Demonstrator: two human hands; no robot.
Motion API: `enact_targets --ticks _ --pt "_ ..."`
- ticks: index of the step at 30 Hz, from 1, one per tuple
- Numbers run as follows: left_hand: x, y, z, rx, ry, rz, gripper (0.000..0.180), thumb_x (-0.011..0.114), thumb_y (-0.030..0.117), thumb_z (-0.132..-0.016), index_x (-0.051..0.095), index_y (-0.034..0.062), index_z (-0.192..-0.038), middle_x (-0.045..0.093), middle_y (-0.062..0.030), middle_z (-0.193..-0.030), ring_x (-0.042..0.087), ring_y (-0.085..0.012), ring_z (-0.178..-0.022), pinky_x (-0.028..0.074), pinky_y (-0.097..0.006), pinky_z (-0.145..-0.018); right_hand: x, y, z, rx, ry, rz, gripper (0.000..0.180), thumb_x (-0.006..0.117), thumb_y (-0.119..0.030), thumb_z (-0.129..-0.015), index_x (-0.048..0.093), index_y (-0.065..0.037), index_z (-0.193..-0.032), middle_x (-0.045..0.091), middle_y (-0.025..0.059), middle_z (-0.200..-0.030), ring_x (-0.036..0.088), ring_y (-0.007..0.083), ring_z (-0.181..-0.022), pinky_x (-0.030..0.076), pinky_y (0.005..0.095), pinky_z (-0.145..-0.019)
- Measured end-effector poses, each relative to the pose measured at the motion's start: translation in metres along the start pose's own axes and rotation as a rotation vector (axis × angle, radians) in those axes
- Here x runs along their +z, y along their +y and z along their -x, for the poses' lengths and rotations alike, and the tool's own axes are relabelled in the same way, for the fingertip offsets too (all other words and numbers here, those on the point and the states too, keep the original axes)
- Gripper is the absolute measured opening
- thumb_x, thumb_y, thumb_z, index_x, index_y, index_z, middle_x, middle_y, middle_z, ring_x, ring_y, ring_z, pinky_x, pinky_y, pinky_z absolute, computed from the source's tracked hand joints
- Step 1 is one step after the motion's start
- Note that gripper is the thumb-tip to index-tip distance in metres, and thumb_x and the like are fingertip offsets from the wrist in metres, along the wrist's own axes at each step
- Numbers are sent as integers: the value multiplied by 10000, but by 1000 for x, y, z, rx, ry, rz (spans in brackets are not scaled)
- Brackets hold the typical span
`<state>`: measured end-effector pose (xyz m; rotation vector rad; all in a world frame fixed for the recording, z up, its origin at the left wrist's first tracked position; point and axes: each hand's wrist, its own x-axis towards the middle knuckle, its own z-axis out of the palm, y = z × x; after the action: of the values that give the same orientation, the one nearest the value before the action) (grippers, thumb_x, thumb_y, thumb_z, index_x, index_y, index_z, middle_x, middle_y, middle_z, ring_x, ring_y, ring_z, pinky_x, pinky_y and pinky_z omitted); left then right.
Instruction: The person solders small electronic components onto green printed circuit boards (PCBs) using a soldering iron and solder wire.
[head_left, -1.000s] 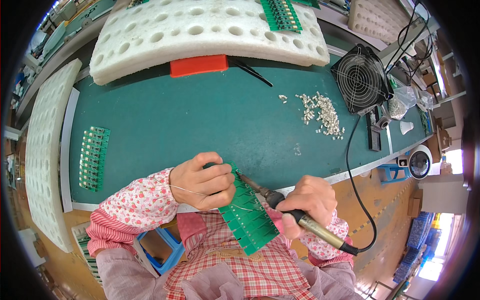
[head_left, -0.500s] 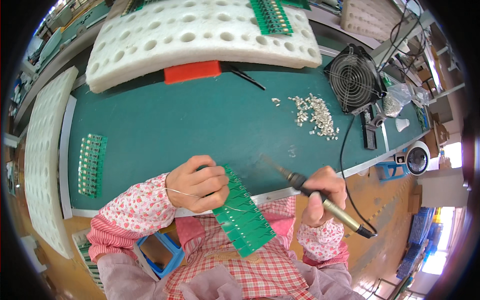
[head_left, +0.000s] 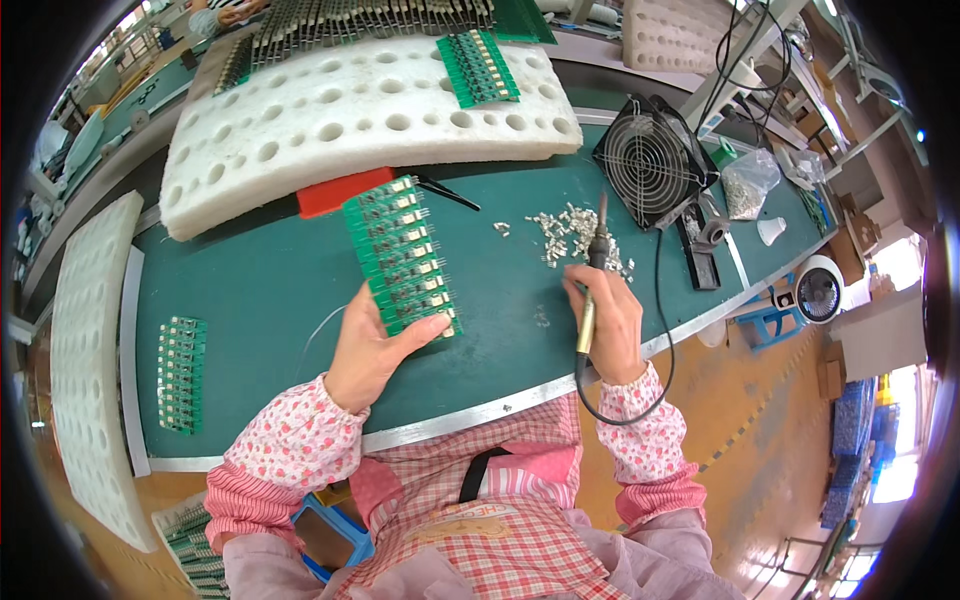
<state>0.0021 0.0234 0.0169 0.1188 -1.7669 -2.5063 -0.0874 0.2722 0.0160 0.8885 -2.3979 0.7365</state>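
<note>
My left hand (head_left: 372, 352) grips the lower end of a green circuit board panel (head_left: 398, 262), thumb over its near corner. The panel is raised above the mat, its side with rows of small white connectors and dark parts showing. A thin strand of solder wire (head_left: 318, 332) curves beside that hand. My right hand (head_left: 612, 325) is closed round a soldering iron (head_left: 590, 300), which stands nearly upright with its tip pointing away from me. Just beyond that hand lies a pile of small silvery-white components (head_left: 570, 232), partly covered by the iron and my fingers.
Another board panel (head_left: 182, 375) lies at the left of the green mat (head_left: 270, 290). White foam blocks with holes (head_left: 330, 110) stand at the back, bearing boards. A red block (head_left: 335, 195), black tweezers (head_left: 450, 194), a black fan (head_left: 652, 165) and an iron stand (head_left: 705, 240) are also there.
My left hand has lifted the panel from the table edge and turned it component side up. My right hand has moved forward, swinging the iron's tip upright near the pile. The view has shifted.
</note>
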Motion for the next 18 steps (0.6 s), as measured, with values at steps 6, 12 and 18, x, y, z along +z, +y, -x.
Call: enact_targets --ticks 6,12,18 --pt "-6 1 -2 -73 -32 11 474 725 32 -794 478 23 -1198 603 -43 -1058 599 -117 -940 509 -274 -826 17 9 -12 -55 -121 184 205 642 -21 -757 567 -113 -925 471 79 -722 540 258 -662 454 368 -586" --pt "-6 1 -2 -80 -57 59 446 719 26 -797 494 17 -1183 605 -44 -1057 595 -114 -942 505 -275 -826 13 4 0 -41 -32 228 202 669 -37 -736 578 -114 -898 512 74 -734 544 258 -682 449 376 -612" --pt "-7 -1 -1 -89 -47 41 465 723 29 -792 488 10 -1193 606 -51 -1065 596 -120 -947 499 -282 -843 14 3 0 19 9 111 229 693 -39 -727 581 -103 -917 521 72 -740 535 266 -698 438 372 -631"
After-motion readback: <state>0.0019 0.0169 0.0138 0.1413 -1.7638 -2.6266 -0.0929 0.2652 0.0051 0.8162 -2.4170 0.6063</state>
